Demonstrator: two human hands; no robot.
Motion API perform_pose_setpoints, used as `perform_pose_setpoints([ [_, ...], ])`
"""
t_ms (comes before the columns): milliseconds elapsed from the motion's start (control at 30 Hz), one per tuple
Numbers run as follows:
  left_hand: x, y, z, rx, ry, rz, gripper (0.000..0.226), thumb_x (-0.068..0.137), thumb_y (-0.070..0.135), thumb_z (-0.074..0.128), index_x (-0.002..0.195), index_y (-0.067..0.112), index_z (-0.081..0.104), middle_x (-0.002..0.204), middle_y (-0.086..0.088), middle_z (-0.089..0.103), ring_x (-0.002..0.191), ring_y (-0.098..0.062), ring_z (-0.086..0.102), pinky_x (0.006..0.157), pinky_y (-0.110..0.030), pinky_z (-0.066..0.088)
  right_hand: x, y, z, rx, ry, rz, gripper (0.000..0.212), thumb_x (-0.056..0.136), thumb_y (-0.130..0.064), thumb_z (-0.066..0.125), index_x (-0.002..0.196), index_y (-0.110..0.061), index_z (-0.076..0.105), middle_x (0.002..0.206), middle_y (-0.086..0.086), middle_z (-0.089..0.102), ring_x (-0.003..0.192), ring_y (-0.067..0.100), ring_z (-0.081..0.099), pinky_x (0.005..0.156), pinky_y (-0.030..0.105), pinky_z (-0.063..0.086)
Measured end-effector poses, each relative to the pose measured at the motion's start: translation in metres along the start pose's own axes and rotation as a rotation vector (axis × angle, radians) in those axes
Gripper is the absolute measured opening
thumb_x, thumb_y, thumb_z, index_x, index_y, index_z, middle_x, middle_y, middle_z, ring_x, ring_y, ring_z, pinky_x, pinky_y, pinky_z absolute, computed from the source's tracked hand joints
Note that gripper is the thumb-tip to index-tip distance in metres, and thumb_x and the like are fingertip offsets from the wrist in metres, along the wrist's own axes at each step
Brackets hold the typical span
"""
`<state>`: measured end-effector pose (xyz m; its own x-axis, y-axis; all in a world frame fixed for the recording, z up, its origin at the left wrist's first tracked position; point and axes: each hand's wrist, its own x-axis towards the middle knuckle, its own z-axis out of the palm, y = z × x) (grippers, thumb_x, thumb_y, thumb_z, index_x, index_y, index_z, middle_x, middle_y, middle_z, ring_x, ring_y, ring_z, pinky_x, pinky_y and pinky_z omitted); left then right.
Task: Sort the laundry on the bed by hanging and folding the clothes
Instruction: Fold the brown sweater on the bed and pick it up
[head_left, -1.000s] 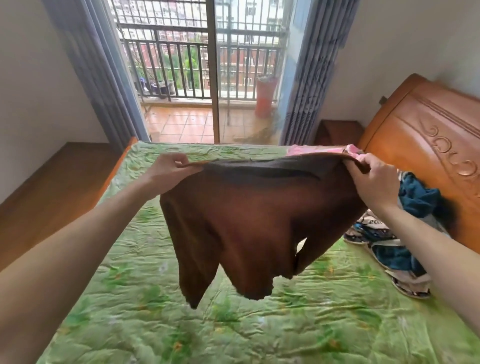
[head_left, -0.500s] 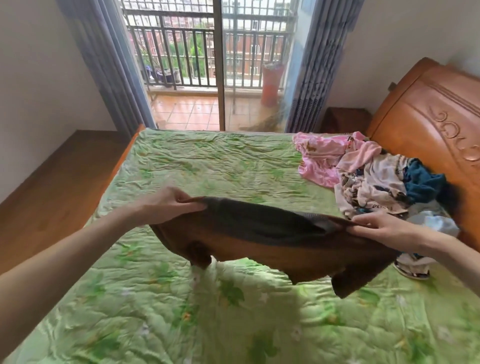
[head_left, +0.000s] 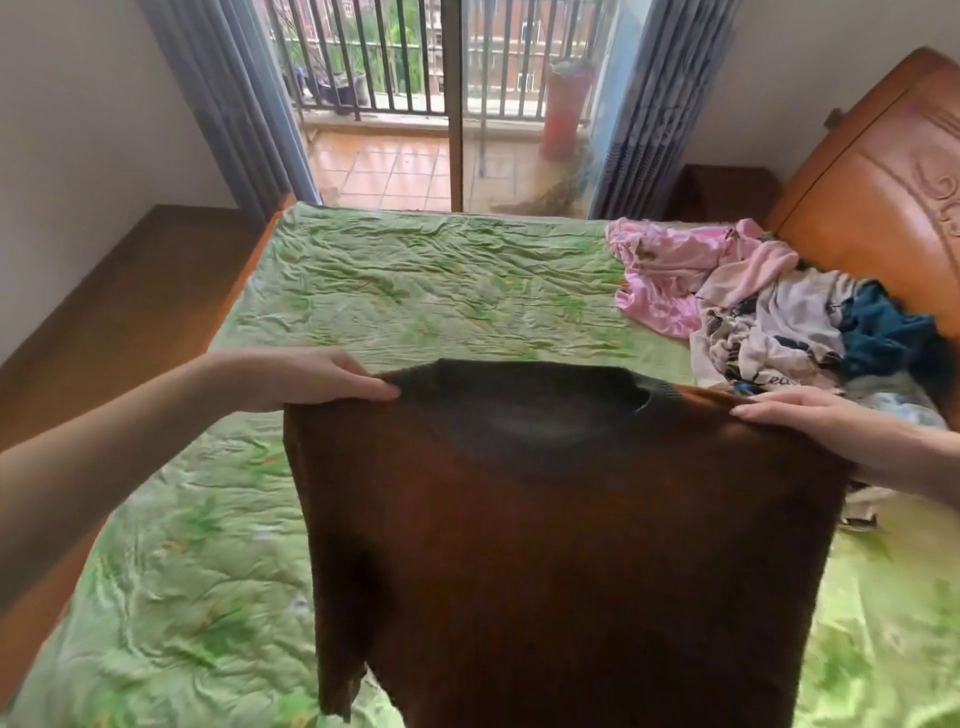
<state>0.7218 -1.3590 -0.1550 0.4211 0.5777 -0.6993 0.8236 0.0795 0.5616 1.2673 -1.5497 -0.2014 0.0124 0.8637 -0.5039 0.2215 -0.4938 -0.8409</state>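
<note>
Sweater (head_left: 561, 545) neck faces away, length toward camera, prob. both hands pinching.

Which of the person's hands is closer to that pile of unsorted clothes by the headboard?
Right. The right hand grips the brown sweater just beside the clothes pile; the left hand holds its far shoulder.

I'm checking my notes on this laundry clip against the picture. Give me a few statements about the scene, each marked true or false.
1. Both hands hold the brown sweater by its shoulders. True: the left hand and right hand each grip one.
2. The sweater lies folded flat on the bed. False: it hangs spread out above the green quilt.
3. A pile of unsorted clothes sits by the wooden headboard. True.
4. The pile is all white. False: it has pink, white and blue pieces.
5. The curtains are drawn shut. False: they are drawn apart, showing the balcony.
</note>
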Motion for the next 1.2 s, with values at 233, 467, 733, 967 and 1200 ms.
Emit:
perform_pose_setpoints([
  [233, 0.124, -0.080, 0.076, -0.043, 0.321, 0.082, 0.033, 0.098, 0.049, 0.068, 0.091, 0.018, 0.078, 0.082, -0.006, 0.077, 0.072, -0.017, 0.069, 0.062, -0.026, 0.048, 0.088, 0.061, 0.060, -0.124, 0.238, 0.067, 0.018, 0.095, -0.024, 0.069, 0.082, -0.014, 0.077, 0.077, -0.004, 0.072, 0.066, 0.004, 0.064, 0.054, 0.013, 0.046],
  [467, 0.238, -0.128, 0.146, -0.166, 0.462, 0.085, 0.011, 0.101, 0.024, 0.068, 0.104, 0.014, 0.066, 0.076, -0.009, 0.067, 0.063, -0.016, 0.052, 0.057, -0.031, 0.038, 0.193, 0.149, 0.078, -0.259, 0.387, 0.148, 0.014, 0.097, -0.023, 0.072, 0.085, -0.015, 0.075, 0.064, -0.018, 0.069, 0.056, -0.011, 0.057, 0.050, 0.004, 0.038],
  [733, 0.377, -0.131, 0.091, 0.051, 0.620, 0.022, 0.027, 0.083, 0.050, 0.070, 0.083, 0.023, 0.069, 0.080, 0.004, 0.068, 0.077, -0.019, 0.062, 0.066, -0.033, 0.047, 0.337, 0.182, 0.051, -0.400, 0.445, 0.086, 0.022, 0.097, -0.040, 0.070, 0.083, -0.023, 0.069, 0.082, -0.001, 0.071, 0.072, 0.013, 0.060, 0.066, 0.033, 0.047],
  [967, 0.505, -0.158, 0.076, 0.215, 0.602, -0.061, 0.032, 0.096, 0.053, 0.064, 0.095, 0.022, 0.074, 0.099, -0.005, 0.072, 0.097, -0.030, 0.068, 0.074, -0.036, 0.050, 0.458, 0.209, 0.037, -0.700, 0.500, 0.063, 0.026, 0.096, -0.049, 0.066, 0.089, -0.024, 0.066, 0.097, 0.010, 0.072, 0.091, 0.030, 0.065, 0.074, 0.035, 0.040],
  [1200, 0.584, -0.183, 0.069, 0.293, 0.636, -0.042, 0.030, 0.098, 0.052, 0.064, 0.099, 0.023, 0.073, 0.105, -0.009, 0.074, 0.101, -0.034, 0.069, 0.082, -0.042, 0.055, 0.545, 0.233, 0.037, -0.948, 0.559, 0.042, 0.031, 0.100, -0.050, 0.059, 0.098, -0.020, 0.067, 0.107, 0.020, 0.073, 0.102, 0.043, 0.067, 0.078, 0.044, 0.047],
])
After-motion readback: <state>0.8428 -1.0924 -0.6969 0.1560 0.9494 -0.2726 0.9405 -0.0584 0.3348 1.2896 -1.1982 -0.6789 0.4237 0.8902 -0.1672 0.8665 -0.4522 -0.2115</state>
